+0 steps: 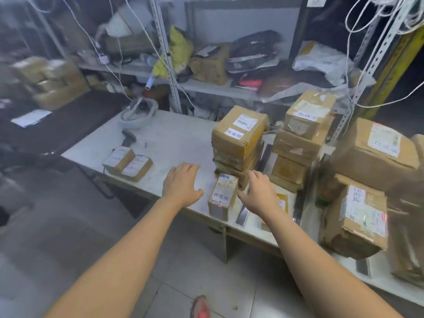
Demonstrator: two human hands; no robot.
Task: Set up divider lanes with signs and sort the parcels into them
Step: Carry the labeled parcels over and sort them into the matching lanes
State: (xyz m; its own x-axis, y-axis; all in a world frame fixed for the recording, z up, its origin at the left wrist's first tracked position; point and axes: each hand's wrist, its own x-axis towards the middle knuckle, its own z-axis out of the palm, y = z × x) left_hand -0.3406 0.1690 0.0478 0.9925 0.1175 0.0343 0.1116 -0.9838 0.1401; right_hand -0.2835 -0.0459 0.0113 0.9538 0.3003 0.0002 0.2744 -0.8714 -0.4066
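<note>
**At the near edge of the surface: one small parcel between your two open hands**

Near the front edge of the white, scuffed surface (174, 138) lies the small parcel (222, 196), an oblong brown cardboard box sealed with glossy tape. Its labelled face is turned up, with a white slip of printed characters on it. Its long axis runs away from you, leaning slightly right. The near end sits at the surface's edge and the far end points at the foot of the middle stack (238, 138).

Your left hand (182, 184) hovers just left of the parcel, palm down, fingers straight and loosely spread, gripping nothing. Your right hand (260, 192) is just right of it, also spread and slack, with its thumb reaching toward the box's side. Whether the thumb touches the cardboard cannot be told.

The middle stack is three creased, rectangular cartons with a white shipping label and a white slip on the top one. A second stack (300, 138) of similar cartons stands beside it to the right, and a flat dark strip (265, 157) lies between them. Two small flat boxes (127, 162) lie side by side, touching, well to the left. Beyond them rests a dark handheld scanner (128, 136). Two bulky, dented cartons (367, 180) are piled at the far right.
</note>
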